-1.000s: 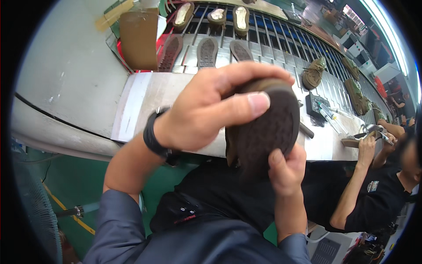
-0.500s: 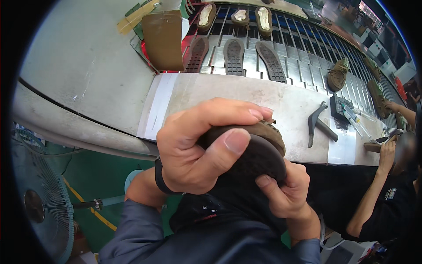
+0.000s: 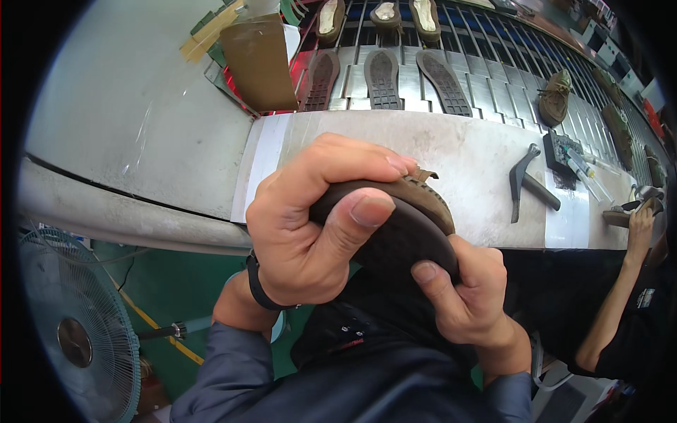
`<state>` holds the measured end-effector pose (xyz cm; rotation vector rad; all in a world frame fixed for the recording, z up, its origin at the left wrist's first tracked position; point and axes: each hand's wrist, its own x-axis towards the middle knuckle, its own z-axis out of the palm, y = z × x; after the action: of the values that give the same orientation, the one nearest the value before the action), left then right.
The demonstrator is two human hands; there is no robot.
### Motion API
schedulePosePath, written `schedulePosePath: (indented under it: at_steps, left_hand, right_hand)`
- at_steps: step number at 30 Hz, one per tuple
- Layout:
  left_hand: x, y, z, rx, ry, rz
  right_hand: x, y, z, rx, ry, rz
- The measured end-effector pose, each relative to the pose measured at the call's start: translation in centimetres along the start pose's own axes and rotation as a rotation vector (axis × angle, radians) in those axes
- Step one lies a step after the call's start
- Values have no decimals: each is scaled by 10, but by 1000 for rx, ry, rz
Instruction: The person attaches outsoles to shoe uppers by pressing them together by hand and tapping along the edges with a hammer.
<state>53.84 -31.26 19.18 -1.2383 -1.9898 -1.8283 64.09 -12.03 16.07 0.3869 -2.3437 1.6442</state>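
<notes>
Left hand [image 3: 300, 225] and right hand [image 3: 471, 296] grip a stitched shoe [image 3: 429, 200] (rounded dark sole [image 3: 402, 245]).

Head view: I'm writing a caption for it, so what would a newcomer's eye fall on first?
First, the brown shoe at the centre, held between the left hand and the right hand, its dark sole showing. Beyond the bench, three soles lie in a row on the slatted metal surface. A large fan stands out at lower left.

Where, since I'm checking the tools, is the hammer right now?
In the head view, the hammer lies on the pale bench, on the picture's right side, between the held shoe and the dark block, nearer the block.
</notes>
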Motion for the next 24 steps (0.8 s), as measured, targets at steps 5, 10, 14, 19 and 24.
schedulePosePath:
  at_steps: [5,10,14,19,24]
  left_hand:
    - [3,-5,-2,-19,3,16]
    - [-2,-3,-4,39,36,19]
    - [-1,-2,-7,67,58,31]
    - [4,-4,-16,356,-39,245]
    - [3,0,-20,475,-62,277]
  right_hand:
    - [2,0,-1,23,-27,40]
    - [4,-10,1,49,-57,64]
    - [6,-8,4,52,-50,59]
    - [6,-6,9,70,-24,20]
    - [9,-10,12,84,-47,31]
